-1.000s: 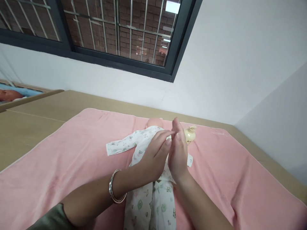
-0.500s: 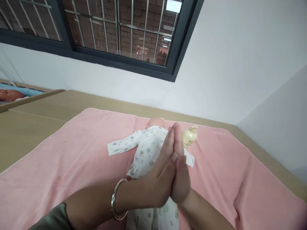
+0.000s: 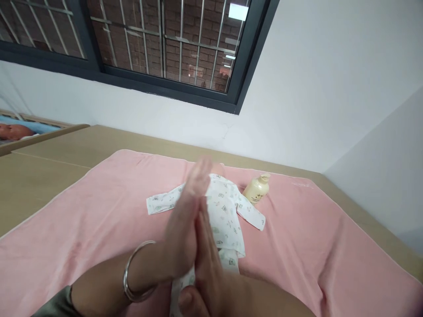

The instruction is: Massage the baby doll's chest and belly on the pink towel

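My left hand (image 3: 183,229) and my right hand (image 3: 206,259) are pressed flat together, palm against palm, fingers straight, above a baby doll (image 3: 228,211) in a white printed romper. Motion blurs both hands. The left wrist carries a silver bangle (image 3: 132,277). The doll lies on its back on a pink towel (image 3: 99,211), its head mostly hidden behind my fingertips. A small cream bottle (image 3: 256,190) lies tilted on the towel just right of the doll's shoulder. Neither hand holds anything.
The towel covers a tan wooden table (image 3: 46,171) pushed against a white wall. A barred dark-framed window (image 3: 158,48) sits above. At far left, a cot (image 3: 20,130) with blue bedding holds another doll.
My joined hands have slid left and closer to me, uncovering the doll's chest, its right sleeve and the bottle. The left hand now reaches farther forward than the right.
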